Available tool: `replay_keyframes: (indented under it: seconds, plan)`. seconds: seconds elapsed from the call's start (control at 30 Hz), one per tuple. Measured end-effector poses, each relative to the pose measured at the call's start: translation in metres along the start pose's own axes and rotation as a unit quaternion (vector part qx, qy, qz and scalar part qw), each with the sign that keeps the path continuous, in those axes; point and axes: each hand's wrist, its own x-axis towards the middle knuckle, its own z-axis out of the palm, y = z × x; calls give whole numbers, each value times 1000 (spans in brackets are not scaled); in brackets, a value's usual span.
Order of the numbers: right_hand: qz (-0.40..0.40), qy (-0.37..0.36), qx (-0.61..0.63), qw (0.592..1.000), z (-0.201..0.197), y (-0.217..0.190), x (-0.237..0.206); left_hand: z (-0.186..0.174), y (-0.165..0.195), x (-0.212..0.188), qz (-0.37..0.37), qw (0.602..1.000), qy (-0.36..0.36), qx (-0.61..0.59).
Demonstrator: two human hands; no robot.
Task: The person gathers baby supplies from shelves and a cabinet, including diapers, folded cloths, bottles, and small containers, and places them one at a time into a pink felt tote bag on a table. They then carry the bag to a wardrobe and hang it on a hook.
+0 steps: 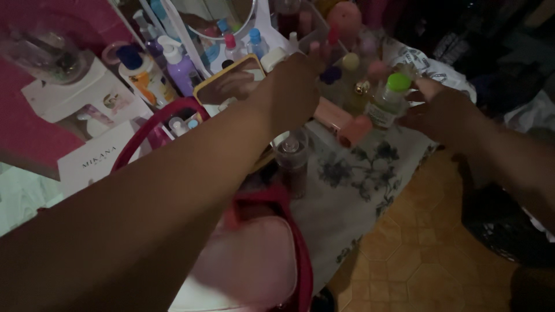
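My left hand (pixel 298 81) reaches far over a crowded dressing table, fingers stretched towards a cluster of small bottles and a dark purple cap (pixel 330 74); whether it touches anything is unclear. My right hand (pixel 442 112) is beside a clear bottle with a green cap (pixel 388 98), fingers around its side. A pink tube (pixel 338 119) lies just below the bottles.
A floral cloth (pixel 358 173) covers the table. A red-rimmed pink bag (pixel 260 254) sits near me. A gold-framed mirror (pixel 228 84), a purple pump bottle (pixel 179 66), white boxes (pixel 95 95) and several bottles stand at the left. Tiled floor (pixel 422 248) lies at the right.
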Motion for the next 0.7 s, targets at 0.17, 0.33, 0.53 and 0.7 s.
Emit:
replay_keyframes:
  seconds: [0.17, 0.33, 0.53, 0.7]
  plan:
    - [-42, 77, -5, 996, -13, -6, -18, -21, -4, -9, -35, 987, 103, -117]
    - [-124, 266, -2, 956, -27, -54, -51, -68, -15, -47, -161, 902, 120, -381]
    - [-329, 267, 23, 905, -7, -174, -98, -114, -22, -148, -80, 870, 250, -417]
    - [-325, 162, 26, 931, 48, -249, -137, -131, -16, -226, -167, 850, 206, -455]
